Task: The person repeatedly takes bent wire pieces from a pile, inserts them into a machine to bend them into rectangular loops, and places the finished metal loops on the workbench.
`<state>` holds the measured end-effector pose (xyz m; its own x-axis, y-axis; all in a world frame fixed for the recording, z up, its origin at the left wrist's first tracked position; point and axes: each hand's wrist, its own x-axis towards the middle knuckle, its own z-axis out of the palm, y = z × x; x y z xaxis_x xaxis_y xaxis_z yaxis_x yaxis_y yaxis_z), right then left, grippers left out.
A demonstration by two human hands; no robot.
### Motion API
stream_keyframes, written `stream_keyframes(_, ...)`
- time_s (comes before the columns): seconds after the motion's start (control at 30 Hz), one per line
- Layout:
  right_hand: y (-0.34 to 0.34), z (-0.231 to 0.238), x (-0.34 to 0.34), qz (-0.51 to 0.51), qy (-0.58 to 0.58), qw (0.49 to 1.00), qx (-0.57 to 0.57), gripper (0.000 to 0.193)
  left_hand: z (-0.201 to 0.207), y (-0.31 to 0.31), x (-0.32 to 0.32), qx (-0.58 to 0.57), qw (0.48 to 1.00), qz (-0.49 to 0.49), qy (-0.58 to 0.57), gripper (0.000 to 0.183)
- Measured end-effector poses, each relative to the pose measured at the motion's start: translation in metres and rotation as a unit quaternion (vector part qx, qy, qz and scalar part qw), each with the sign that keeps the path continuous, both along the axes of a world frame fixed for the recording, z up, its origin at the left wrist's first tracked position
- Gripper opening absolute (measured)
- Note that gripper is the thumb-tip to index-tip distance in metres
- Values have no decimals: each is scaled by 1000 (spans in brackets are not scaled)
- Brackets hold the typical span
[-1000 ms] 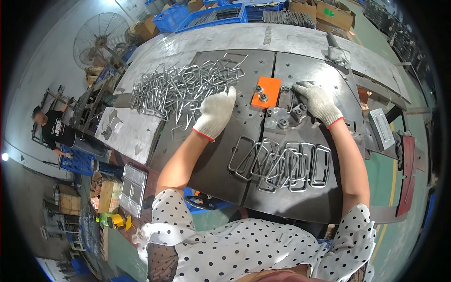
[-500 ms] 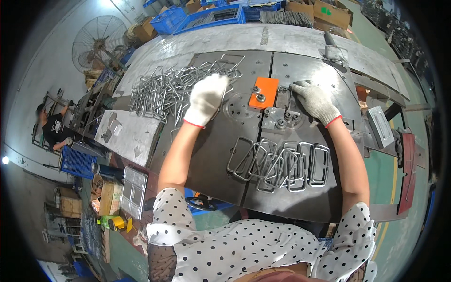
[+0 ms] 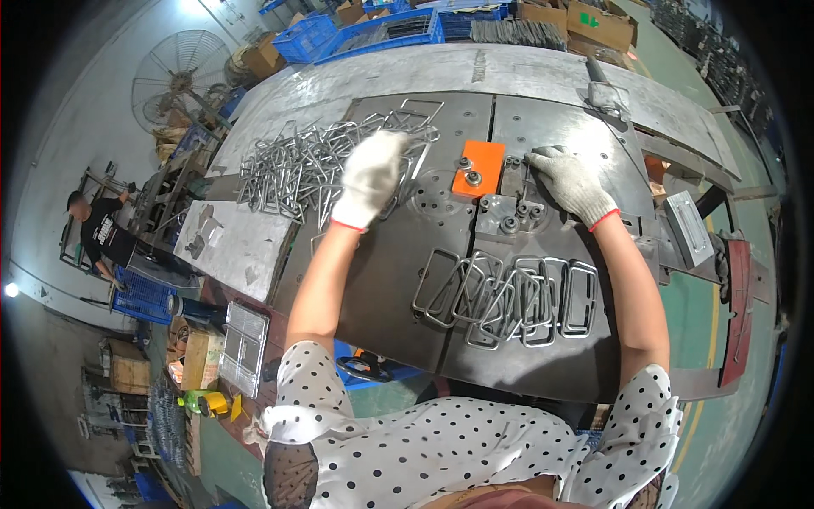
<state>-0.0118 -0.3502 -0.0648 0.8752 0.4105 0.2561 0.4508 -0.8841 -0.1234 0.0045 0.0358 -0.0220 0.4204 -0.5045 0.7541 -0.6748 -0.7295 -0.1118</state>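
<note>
My left hand (image 3: 373, 176), in a white glove with a red cuff, is over the right side of a heap of bent metal wire frames (image 3: 297, 174). Its fingers look curled in, though motion blurs them; a frame's wire shows beside it, and whatever they grip is hidden. My right hand (image 3: 572, 182), gloved alike, lies on the steel plate (image 3: 381, 293) with fingers stretched toward the right side of a bolted metal fixture (image 3: 509, 208). An orange block (image 3: 483, 159) with bolts adjoins the fixture. Nearer me, several rounded rectangular wire frames (image 3: 509, 297) lie overlapping.
Blue crates (image 3: 381, 34) and cardboard boxes (image 3: 602, 25) stand along the bench's far edge. A grey handled tool (image 3: 604, 92) lies at the back right. Another person (image 3: 106, 229) works at far left, near a large fan (image 3: 180, 81). A metal box (image 3: 687, 229) sits at right.
My left hand has shifted slightly at the heap and is more blurred. My right hand keeps its place beside the fixture. The view has moved very slightly.
</note>
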Motion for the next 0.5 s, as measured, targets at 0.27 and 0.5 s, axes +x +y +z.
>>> stream_keyframes(0.27,6,2,-3,4,-11,1000,20,41,-11,-16,11,20,999,-33,2,18)
stream_keyframes(0.5,8,2,-2,12,-12,1000,-1,41,-7,39,21,-406,875,-14,264,24)
